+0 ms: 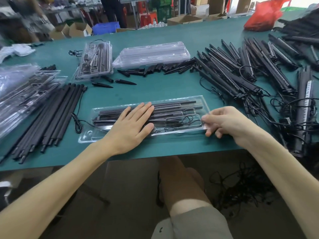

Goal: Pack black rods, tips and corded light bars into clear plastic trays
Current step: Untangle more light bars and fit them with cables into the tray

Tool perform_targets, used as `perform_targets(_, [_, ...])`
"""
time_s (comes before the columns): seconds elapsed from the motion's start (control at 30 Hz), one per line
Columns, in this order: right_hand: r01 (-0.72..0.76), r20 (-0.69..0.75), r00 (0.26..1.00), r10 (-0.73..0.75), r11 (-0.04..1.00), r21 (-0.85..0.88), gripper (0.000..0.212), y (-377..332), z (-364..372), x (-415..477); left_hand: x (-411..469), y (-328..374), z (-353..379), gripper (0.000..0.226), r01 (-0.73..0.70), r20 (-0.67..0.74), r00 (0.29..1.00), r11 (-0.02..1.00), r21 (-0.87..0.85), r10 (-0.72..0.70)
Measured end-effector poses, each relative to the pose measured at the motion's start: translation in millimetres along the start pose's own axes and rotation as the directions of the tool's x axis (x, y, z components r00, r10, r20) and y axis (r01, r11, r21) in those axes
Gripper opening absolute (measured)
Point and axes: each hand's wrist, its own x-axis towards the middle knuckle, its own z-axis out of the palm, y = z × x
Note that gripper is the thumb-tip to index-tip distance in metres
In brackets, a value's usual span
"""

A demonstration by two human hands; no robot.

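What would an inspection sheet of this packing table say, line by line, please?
Surface: green table, crowded at both sides.
Job's things: clear tray at the front holds rods and a coiled cord; loose rods at left; tips; light bars at right; empty trays; filled tray.
Clutter: red bag.
Grippers: left hand flat on the tray; right hand pinches its right end.
Cables: tangled cords at right.
Surroundings: cardboard boxes, blue crate.

no legible text, labels, brands or numbers anywhere
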Motion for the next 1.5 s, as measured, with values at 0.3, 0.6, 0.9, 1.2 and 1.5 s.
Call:
perform_targets(0.3, [0.031, -0.024, 0.999, -0.031, 1.000, -0.002, 0.014, 3.1, 4.0, 0.5, -1.2, -0.3, 0.3, 0.074, -0.002, -0.003, 1.000, 1.000, 0.000, 0.002])
perform_targets(0.6, [0.032, 0.003, 0.999, -0.032, 0.999, -0.028, 0.015, 2.6, 1.7, -2.7, -1.9, -0.7, -2.4, 0.076, -0.005, 0.004, 1.000, 1.000, -0.018, 0.005])
perform_targets(0.9, [0.054, -0.031, 0.998, -0.057, 0.995, -0.088, 0.021, 4.8, 5.6, -2.3, 1.2, -6.0, -7.0, 0.075, -0.017, 0.053, 0.998, 0.998, -0.060, 0.020])
perform_targets(1.2, [0.045, -0.033, 0.998, -0.048, 0.997, -0.070, 0.019, 5.3, 5.0, -0.7, -0.3, -2.4, -6.5, 0.075, -0.008, 0.030, 0.999, 0.998, -0.056, 0.009])
perform_targets(1.5, [0.048, -0.068, 0.996, -0.055, 0.995, -0.092, 0.018, 7.0, 8.1, 0.3, -1.4, 0.0, -1.3, 0.077, -0.004, -0.004, 1.000, 1.000, -0.002, 0.004])
